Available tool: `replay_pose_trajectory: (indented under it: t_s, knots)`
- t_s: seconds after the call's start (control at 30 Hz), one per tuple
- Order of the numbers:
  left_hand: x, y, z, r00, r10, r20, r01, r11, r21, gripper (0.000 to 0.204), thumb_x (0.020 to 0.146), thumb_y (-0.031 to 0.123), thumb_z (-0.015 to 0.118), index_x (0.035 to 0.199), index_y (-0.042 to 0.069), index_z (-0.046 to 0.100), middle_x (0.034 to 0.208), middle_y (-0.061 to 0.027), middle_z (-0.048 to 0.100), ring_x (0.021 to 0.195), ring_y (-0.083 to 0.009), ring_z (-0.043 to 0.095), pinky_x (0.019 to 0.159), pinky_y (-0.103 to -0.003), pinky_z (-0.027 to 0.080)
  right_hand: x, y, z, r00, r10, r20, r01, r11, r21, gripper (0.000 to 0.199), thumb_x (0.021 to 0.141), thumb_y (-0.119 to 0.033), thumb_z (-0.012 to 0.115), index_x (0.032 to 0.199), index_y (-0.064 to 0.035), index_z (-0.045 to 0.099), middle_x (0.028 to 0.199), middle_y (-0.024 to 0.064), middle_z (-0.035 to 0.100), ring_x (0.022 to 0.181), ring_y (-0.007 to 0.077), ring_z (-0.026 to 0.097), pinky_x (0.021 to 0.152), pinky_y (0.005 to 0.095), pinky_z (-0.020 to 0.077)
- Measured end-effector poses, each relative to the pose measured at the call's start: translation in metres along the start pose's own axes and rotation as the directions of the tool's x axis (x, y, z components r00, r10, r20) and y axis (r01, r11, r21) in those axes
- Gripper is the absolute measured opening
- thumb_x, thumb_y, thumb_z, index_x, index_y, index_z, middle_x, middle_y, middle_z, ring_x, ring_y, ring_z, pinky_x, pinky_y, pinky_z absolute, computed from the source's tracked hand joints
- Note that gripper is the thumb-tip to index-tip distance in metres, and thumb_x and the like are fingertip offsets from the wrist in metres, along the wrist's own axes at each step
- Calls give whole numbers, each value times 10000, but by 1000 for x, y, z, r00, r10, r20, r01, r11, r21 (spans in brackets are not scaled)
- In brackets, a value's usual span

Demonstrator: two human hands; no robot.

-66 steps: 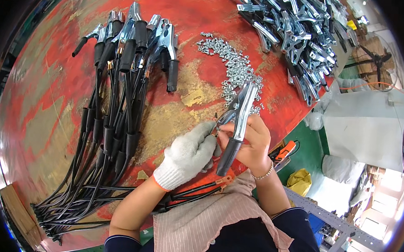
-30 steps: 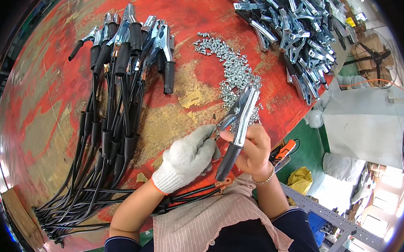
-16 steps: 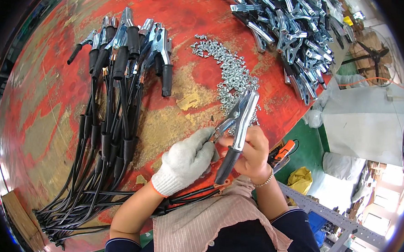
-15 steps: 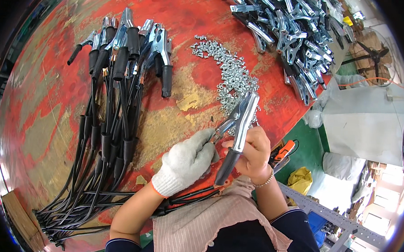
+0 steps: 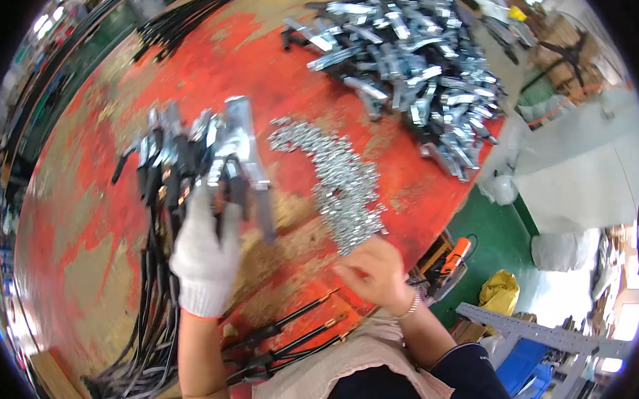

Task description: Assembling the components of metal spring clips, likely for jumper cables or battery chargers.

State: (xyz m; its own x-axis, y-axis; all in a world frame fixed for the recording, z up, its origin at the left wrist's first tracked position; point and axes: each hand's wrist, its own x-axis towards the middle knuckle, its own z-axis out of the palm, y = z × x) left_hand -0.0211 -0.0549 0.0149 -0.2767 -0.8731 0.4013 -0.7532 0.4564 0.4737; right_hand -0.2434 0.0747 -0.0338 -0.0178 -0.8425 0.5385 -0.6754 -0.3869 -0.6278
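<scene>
Head view. Left hand (image 5: 204,255), in a white knit glove, is raised over the red round table (image 5: 218,57) with its fingers closed around a metal clamp (image 5: 245,163); the clamp's bright jaws point away from the person, and its long handle slants down toward the table's near edge, to the right of the glove. Right hand (image 5: 373,271), bare, rests low at the near edge of the table, its fingers curled loosely and drawn together; whether anything is pinched between them cannot be told. The held clamp lies well to the left of the right hand and farther from the person, so the two hands are apart.

Just beside the left hand, on the side away from the right hand, a row of finished clamps with black cables (image 5: 166,166) lies on the table, the cables trailing toward the near left rim. A curved heap of small silver fasteners (image 5: 342,182) sits on the table between the held clamp and the right hand, its near end close to the right hand's fingers. At the table's far right rim lies a large pile of bare metal clamp parts (image 5: 413,63). Loose black cable ends (image 5: 291,335) lie at the near edge, between the two forearms.
</scene>
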Motion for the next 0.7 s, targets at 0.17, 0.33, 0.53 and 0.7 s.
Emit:
replay_pose_trajectory:
  t_s: [0.17,0.33,0.53,0.7]
  knots:
    - [16,-10,5,975,-221,28,168,813,558,546,882,263,637,1390,206,445,1157,-145,638,849,-371,658,703,-475,519,-1,14,-2,998,-57,-18,56,998,-36,143,748,-171,793,847,-137,695,781,42,645,677,229,614,589,336,482]
    - [-32,-3,3,989,93,113,-137,855,500,524,821,175,654,1322,125,509,1279,-134,570,1168,-336,544,938,-452,451,3,54,-71,981,118,-155,-171,902,-397,222,769,-125,752,987,-108,711,917,79,669,857,262,631,758,391,498]
    - [-36,-30,8,979,103,174,-191,758,623,534,777,103,638,1298,137,530,1353,-126,517,1256,-332,476,986,-457,422,55,127,-154,951,88,-296,-269,706,-655,316,862,-204,658,1178,-191,644,1147,71,580,1058,284,555,908,420,444]
    - [-24,-52,14,986,148,81,-167,768,618,488,787,95,626,1269,124,552,1312,-125,548,1223,-341,503,977,-466,428,112,186,-178,987,37,-156,-149,558,-816,387,839,-110,617,1210,-219,631,1179,55,559,1085,269,543,903,423,448]
